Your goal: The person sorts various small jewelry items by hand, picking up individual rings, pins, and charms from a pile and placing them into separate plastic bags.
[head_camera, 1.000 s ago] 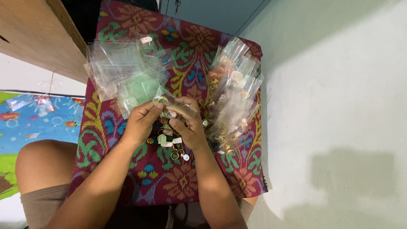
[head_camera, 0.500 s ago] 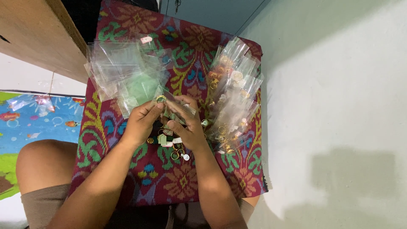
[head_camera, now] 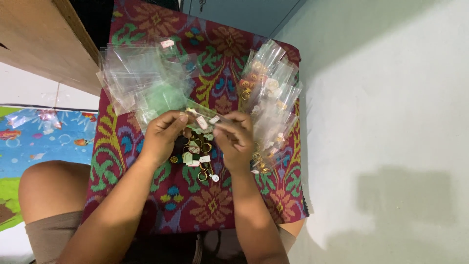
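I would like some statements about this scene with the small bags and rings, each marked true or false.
1. Both hands hold one small clear bag between them. True: the left hand and the right hand pinch the small clear bag at its two ends.
2. The loose rings lie on a bare wooden table. False: the gold rings with tags lie on a patterned red cloth.
3. A pile of empty clear bags lies above the left hand in the picture. True.
4. The filled bags are on the person's left side. False: they lie fanned out on the right side, beside the right hand.
5. A green thing shows through the empty bags. True.
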